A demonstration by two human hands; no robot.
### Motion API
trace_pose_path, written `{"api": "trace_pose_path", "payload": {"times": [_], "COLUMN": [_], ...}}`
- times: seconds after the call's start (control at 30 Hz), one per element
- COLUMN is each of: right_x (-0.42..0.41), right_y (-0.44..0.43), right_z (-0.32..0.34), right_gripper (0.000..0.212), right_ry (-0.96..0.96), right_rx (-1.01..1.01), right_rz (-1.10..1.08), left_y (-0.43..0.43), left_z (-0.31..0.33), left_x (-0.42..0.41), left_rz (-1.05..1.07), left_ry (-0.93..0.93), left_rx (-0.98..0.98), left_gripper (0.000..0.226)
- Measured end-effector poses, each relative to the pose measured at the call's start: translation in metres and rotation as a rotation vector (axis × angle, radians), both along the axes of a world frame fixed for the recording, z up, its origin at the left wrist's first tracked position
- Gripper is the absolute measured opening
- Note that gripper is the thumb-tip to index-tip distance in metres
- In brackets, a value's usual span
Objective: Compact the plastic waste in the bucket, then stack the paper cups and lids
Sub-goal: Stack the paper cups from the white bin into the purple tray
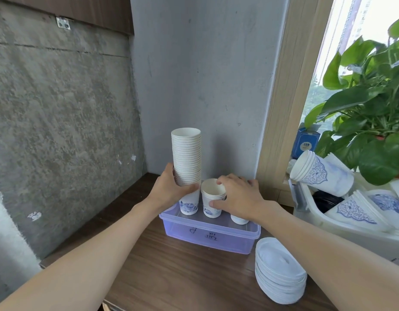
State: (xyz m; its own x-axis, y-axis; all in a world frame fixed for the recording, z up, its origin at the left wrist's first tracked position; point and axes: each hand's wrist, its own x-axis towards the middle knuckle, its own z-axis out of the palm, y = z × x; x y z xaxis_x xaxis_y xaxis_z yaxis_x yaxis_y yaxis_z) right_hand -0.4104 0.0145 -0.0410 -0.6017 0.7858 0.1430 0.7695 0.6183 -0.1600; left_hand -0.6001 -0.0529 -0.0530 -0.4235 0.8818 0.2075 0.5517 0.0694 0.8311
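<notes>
The dark wood surface [171, 277] carried a lidded translucent purple box [207, 234] and, just beside it, a stack of white lids [279, 272].

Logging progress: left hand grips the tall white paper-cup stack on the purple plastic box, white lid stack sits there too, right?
No: head view shows the white lid stack on the brown wooden table beside the purple plastic box. The rest holds.

The paper cups [187, 158] were white with blue floral prints, the storage box [207, 237] a translucent lilac with dark handwriting, the stacked lids [280, 270] plain white, the tabletop [171, 274] dark wood-grain, the plant [371, 122] bright green.
</notes>
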Motion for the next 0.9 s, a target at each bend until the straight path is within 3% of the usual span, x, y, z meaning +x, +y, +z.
{"api": "trace_pose_path", "payload": {"times": [0.13,0.2,0.3,0.4,0.6,0.9], "right_x": [0.012,0.018,0.025,0.029,0.035,0.024], "right_y": [0.0,0.001,0.002,-0.001,-0.009,-0.021], "right_z": [0.002,0.003,0.004,0.003,0.015,0.041], "right_gripper": [0.068,0.075,0.073,0.06,0.054,0.053], "right_ry": [-0.008,-0.044,-0.058,-0.008,0.201,0.569], "right_rx": [0.015,0.019,-0.087,-0.086,0.016,0.163], "right_rz": [-0.029,-0.083,-0.155,-0.169,-0.16,-0.077], "left_y": [-0.009,-0.018,-0.035,-0.041,-0.024,-0.015], "left_z": [-0.001,-0.002,0.0,0.006,0.008,-0.008], "left_x": [0.0,0.005,0.024,0.047,0.067,0.062], "left_rz": [0.04,0.141,0.201,0.013,-0.12,-0.079], "left_ry": [0.001,0.098,0.417,0.579,0.638,0.439], "left_rx": [0.009,0.083,0.261,0.278,-0.063,0.038], "left_gripper": [0.098,0.098,0.066,0.031,0.04,0.013]}}
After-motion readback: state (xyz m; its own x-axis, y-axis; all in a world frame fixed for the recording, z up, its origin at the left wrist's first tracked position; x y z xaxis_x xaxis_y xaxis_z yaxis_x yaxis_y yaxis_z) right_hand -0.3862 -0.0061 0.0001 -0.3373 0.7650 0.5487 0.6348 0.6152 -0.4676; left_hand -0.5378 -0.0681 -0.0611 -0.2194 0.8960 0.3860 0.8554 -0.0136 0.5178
